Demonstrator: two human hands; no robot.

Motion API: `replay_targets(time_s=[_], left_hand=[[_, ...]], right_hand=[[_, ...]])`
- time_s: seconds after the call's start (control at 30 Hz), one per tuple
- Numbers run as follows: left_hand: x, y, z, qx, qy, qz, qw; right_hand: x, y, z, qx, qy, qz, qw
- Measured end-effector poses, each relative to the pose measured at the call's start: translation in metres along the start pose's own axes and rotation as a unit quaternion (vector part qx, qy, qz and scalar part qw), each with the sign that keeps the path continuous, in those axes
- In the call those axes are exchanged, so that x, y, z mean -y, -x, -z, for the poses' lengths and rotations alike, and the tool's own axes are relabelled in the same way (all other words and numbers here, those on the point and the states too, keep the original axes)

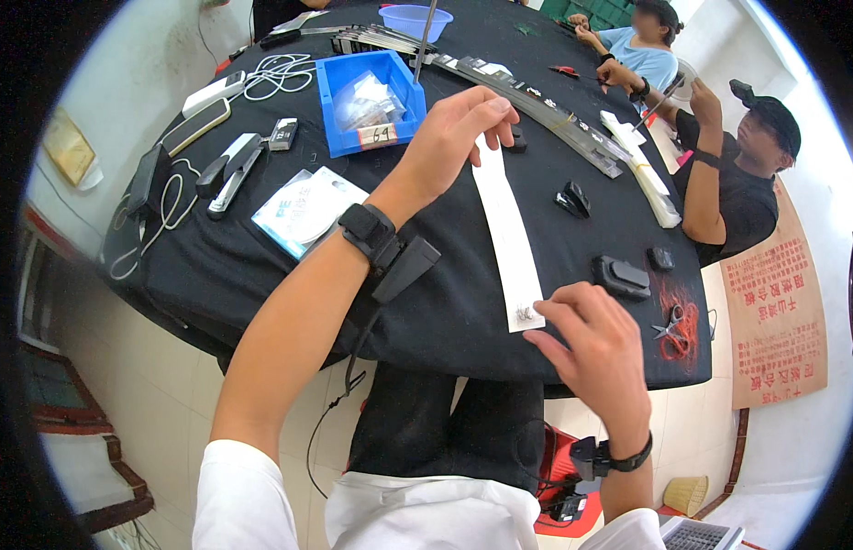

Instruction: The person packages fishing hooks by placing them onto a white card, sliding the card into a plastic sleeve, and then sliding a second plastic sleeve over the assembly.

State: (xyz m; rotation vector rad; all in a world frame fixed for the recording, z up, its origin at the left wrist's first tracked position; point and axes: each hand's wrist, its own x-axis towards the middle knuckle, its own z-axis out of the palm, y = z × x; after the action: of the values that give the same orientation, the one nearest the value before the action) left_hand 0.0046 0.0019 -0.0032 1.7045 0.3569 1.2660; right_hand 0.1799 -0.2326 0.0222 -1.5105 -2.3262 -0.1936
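A long white paper strip [506,229] runs across the black cloth toward me. My left hand [454,137] is closed at its far end, fingers bent over the paper. Close by the near end is my right hand [596,344], with thumb and forefinger apart and the fingertips beside the strip's edge. A small cluster of fine dark strands [526,313] lies on that near end; what they are is too small to tell. Behind my left hand, a small dark object [516,139] is partly hidden.
Left of the strip are a blue bin [330,101] with clear bags, a flat white-and-blue packet [307,213] and a stapler [234,176]. To the right lie black cases [621,277], scissors [667,330] on red threads and long clear strips [555,119]. Two people [743,165] sit across the table.
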Motion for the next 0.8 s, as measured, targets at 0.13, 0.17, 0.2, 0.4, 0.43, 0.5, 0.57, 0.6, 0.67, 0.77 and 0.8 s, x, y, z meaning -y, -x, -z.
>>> replay_targets(time_s=[0.13,0.17,0.2,0.4,0.43,0.5,0.57,0.6,0.67,0.77,0.8], left_hand=[[0.012,-0.001,-0.003,-0.069,-0.002,0.055,0.996],[0.014,0.000,-0.003,-0.118,-0.010,0.091,0.989],[0.013,0.000,-0.002,-0.136,-0.002,0.128,0.982],[0.032,0.007,-0.009,-0.153,-0.075,0.188,0.967],[0.033,0.009,-0.007,-0.153,-0.082,0.201,0.964],[0.040,0.013,-0.005,-0.168,-0.111,0.210,0.957],[0.042,0.015,-0.004,-0.166,-0.134,0.215,0.953],[0.041,0.016,-0.005,-0.189,-0.125,0.242,0.944],[0.042,0.017,-0.005,-0.198,-0.118,0.286,0.930],[0.037,0.015,-0.007,-0.181,-0.150,0.283,0.930],[0.036,0.016,-0.005,-0.180,-0.138,0.301,0.926]], right_hand=[[-0.027,-0.023,0.025,-0.046,-0.056,-0.030,0.997],[-0.033,-0.031,0.033,-0.015,-0.153,-0.069,0.986],[-0.049,-0.036,0.037,0.013,-0.275,-0.074,0.958],[-0.099,-0.093,-0.002,0.064,-0.516,-0.154,0.840],[-0.097,-0.101,-0.012,0.080,-0.540,-0.156,0.823],[-0.093,-0.112,-0.034,0.102,-0.578,-0.142,0.797],[-0.094,-0.112,-0.050,0.113,-0.610,-0.151,0.769],[-0.091,-0.112,-0.054,0.102,-0.606,-0.139,0.777],[-0.093,-0.111,-0.066,0.106,-0.607,-0.128,0.777],[-0.086,-0.106,-0.067,0.077,-0.592,-0.153,0.788],[-0.087,-0.106,-0.070,0.072,-0.578,-0.155,0.798]])
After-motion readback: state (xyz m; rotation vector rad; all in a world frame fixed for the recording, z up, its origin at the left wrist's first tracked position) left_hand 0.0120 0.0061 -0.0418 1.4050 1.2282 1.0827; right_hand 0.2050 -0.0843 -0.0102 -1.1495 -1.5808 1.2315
